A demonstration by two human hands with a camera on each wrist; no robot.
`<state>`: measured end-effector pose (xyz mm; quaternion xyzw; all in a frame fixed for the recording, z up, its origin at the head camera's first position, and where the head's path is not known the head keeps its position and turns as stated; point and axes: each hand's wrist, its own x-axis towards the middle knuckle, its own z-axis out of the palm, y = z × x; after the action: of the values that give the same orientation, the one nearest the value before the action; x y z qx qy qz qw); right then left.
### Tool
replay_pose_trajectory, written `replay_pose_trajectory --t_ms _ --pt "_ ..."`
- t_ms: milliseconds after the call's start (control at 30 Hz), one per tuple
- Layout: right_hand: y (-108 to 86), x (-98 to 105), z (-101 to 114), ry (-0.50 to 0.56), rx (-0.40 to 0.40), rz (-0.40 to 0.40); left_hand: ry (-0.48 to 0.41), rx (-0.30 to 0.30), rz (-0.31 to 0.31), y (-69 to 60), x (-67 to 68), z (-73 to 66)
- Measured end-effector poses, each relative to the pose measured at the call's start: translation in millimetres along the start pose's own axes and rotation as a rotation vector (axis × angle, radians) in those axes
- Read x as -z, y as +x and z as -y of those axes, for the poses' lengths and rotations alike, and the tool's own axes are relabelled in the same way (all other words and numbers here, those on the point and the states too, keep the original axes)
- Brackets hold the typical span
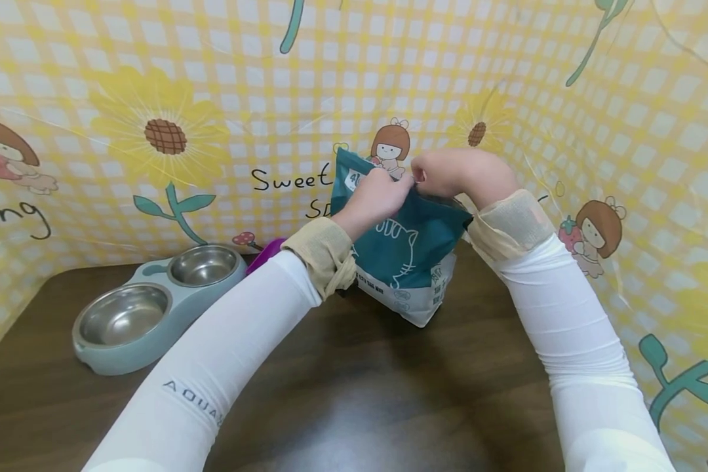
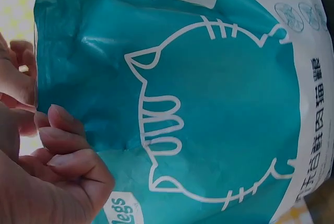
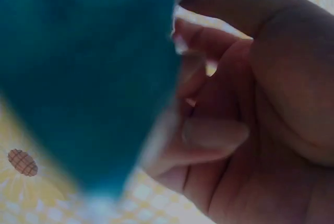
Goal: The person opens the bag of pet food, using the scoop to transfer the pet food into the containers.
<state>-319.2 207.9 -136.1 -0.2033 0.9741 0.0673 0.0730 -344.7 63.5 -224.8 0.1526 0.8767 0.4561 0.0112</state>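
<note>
Sleeves: white stretch fabric on both forearms, small wrinkles; left sleeve (image 1: 230,354) carries dark lettering, right sleeve (image 1: 578,328) looks plain.
Cuffs: beige wraps at both wrists, gauzy weave, bunched; left cuff (image 1: 321,255), right cuff (image 1: 510,223).
Table: dark brown wood-grain table (image 1: 354,400), smooth, glare at near middle.
Feeder: pale blue-grey double feeder (image 1: 115,357), rounded body, two round shiny metal bowls; sits on table, left of the bag.
Left hand: left hand (image 1: 379,196) pinches the bag's top edge near its middle, fingers curled.
Right hand: right hand (image 1: 463,174) pinches the same edge just beside it, wrist bent over the bag's right part; right wrist view blurred near the fingertips.
Bag: teal-and-white bag (image 1: 404,246) stands on table, in front of the backdrop, right of the feeder. Smooth flexible film, soft sheen, creased top, boxy lower part, white cat outline, dark print on white band. Top parted or sealed: can't tell.
Handling: probably best with pinches close together, small even pulls along the edge, base flat on table; a hard jerk could tear film or tip it.
Purple item: purple item (image 1: 267,253) beside feeder, mostly hidden behind left arm; shape unclear.
Backdrop: yellow-white checked backdrop (image 1: 271,78), printed sunflowers, cartoon girls, lettering; thin, creased sheet.
</note>
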Motion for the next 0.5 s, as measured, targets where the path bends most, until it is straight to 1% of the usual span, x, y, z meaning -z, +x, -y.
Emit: replay_pose_trajectory --t_ms 67,133,167,233,400,500 --pt "3.9 2.3 1.1 -0.006 0.032 0.024 -0.004 0.009 -0.007 0.0 0.3 0.2" --pt "6.5 3.4 3.2 -0.023 0.047 0.037 -0.006 0.017 -0.019 0.3 0.1 1.4" --pt "7.6 3.5 4.0 -0.032 0.055 0.04 0.007 0.022 -0.035 -10.1 3.8 -4.7" --pt "9.3 3.3 5.6 -0.057 0.067 0.044 0.012 0.032 -0.05 -10.7 3.9 -3.3" --pt "10.5 2.7 3.3 -0.101 0.076 0.067 0.018 0.039 -0.055 -15.8 5.8 -2.2" --pt "10.3 2.5 -1.9 -0.111 0.104 0.072 0.022 0.038 -0.048 -18.5 6.7 -1.9"
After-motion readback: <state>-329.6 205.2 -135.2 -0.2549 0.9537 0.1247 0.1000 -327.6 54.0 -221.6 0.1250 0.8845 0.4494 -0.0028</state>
